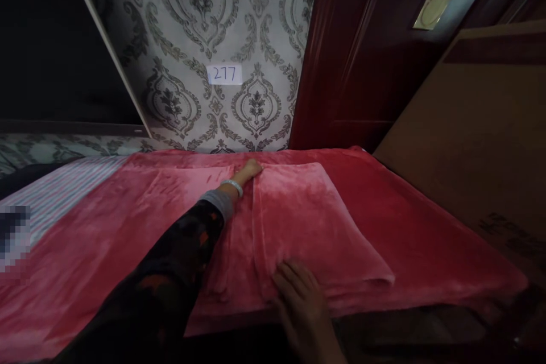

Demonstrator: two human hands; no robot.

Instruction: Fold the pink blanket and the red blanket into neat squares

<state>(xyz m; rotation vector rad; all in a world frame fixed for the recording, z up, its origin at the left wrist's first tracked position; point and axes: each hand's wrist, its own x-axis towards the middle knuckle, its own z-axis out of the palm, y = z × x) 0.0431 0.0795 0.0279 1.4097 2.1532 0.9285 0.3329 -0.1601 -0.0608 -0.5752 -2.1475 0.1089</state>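
A plush pink-red blanket (315,222) lies folded in two sections, with a narrow gap running between them. At the far end of this gap is my left hand (249,169), its fingers curled in on the edge of the folded blanket; the fingertips are mostly hidden. A pale beaded bracelet circles that wrist. Close to me, my right hand (301,290) rests on the near inner corner of the right-hand section. Its fingers are stretched out and fairly flat on the fabric.
Underneath spreads a larger red plush cover (409,227). Striped cloth (81,176) lies at the left, below a dark screen (60,45). Patterned wallpaper bears a "277" label (224,74). A dark red wooden panel (354,51) and a large cardboard sheet (469,142) stand at the right.
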